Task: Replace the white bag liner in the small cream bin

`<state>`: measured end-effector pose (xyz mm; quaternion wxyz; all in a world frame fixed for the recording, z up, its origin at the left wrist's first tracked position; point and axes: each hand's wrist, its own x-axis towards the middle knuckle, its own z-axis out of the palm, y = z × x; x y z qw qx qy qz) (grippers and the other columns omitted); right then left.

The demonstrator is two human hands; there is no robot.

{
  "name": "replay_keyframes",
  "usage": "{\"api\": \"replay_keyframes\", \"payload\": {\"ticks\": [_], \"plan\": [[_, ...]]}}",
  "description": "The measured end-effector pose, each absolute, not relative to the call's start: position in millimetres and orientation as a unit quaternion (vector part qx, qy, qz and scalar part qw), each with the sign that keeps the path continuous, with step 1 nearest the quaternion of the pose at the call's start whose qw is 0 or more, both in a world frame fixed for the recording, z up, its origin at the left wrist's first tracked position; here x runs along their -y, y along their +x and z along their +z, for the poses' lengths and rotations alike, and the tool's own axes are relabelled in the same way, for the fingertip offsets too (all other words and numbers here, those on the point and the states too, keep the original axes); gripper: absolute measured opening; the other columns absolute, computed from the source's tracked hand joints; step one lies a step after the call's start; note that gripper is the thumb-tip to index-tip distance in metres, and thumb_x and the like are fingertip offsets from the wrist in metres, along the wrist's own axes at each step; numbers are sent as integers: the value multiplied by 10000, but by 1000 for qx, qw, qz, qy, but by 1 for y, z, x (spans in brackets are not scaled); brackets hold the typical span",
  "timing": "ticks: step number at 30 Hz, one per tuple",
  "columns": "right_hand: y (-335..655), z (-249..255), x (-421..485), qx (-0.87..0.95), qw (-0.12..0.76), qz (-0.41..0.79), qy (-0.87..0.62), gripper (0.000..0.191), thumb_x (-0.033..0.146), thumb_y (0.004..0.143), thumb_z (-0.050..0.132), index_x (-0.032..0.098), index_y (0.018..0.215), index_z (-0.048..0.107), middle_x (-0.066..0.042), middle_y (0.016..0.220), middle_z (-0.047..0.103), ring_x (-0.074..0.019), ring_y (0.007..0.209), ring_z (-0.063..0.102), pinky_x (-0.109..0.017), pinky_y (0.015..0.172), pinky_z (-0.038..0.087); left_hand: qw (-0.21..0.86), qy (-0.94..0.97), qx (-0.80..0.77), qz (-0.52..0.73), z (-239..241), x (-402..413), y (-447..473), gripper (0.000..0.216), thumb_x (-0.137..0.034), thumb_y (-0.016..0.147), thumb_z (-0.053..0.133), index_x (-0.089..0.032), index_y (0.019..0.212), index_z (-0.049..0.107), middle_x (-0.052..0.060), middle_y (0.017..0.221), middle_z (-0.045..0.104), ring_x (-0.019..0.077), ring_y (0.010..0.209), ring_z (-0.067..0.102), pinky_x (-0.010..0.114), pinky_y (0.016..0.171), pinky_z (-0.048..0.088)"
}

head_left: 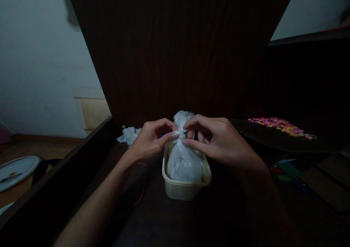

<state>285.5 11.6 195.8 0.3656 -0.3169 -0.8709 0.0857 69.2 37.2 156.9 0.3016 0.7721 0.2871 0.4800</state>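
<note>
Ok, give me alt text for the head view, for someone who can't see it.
A person's left hand and right hand pinch the neck of a translucent plastic bag inside a cream tub on a dark surface. Crumpled plastic lies to the left, a pink and yellow cluster to the right.

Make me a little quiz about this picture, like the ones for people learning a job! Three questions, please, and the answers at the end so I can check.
1. True or false: the lower part of the plastic bag sits inside the pale tub.
2. Where do the left hand and the right hand pinch the bag? A, at its bottom; B, at its gathered neck; C, nowhere, they are apart from it.
3. Fill in the word: in the picture, the pink and yellow bits lie to the ___ of the tub.

Key: 1, true. 2, B. 3, right.
</note>
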Motion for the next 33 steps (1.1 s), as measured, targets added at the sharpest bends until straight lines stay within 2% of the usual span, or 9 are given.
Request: {"api": "replay_keyframes", "payload": {"ticks": [5, 13, 19, 25, 33], "plan": [[281, 193, -13, 885, 359, 27, -295, 138, 137, 837, 706, 176, 950, 637, 6, 843, 636, -94, 613, 521, -232, 597, 405, 274, 777, -307, 477, 160, -34, 74, 136, -284, 895, 688, -147, 895, 684, 11, 830, 658, 136, 782, 593, 245, 719, 465], [280, 191, -11, 884, 364, -10, -293, 161, 78, 826, 619, 186, 944, 616, 5, 835, 621, -101, 605, 509, -241, 585, 374, 396, 734, -306, 459, 163, -35, 77, 163, -312, 863, 694, -151, 868, 668, 3, 775, 632, 125, 704, 563, 242, 662, 459], [279, 193, -10, 884, 351, -1, -309, 162, 56, 815, 588, 172, 918, 633, 8, 801, 629, -106, 618, 528, -246, 597, 365, 477, 672, -273, 496, 158, -38, 77, 310, -283, 813, 744, -201, 1017, 525, -52, 712, 606, 109, 660, 573, 216, 628, 453], [280, 195, -8, 879, 356, -11, -316, 75, 129, 880, 599, 177, 930, 629, 1, 826, 639, -104, 618, 514, -249, 599, 360, 460, 685, -277, 492, 159, -35, 79, 273, -281, 843, 717, -201, 1004, 511, -48, 728, 562, 102, 664, 547, 211, 622, 443], [278, 191, -9, 884, 314, -5, -346, 158, 90, 856, 577, 195, 972, 594, -8, 889, 628, -114, 651, 507, -253, 608, 345, 469, 694, -265, 477, 159, -33, 79, 196, -287, 886, 668, -203, 936, 498, -45, 754, 513, 106, 675, 482, 214, 604, 396]]}}
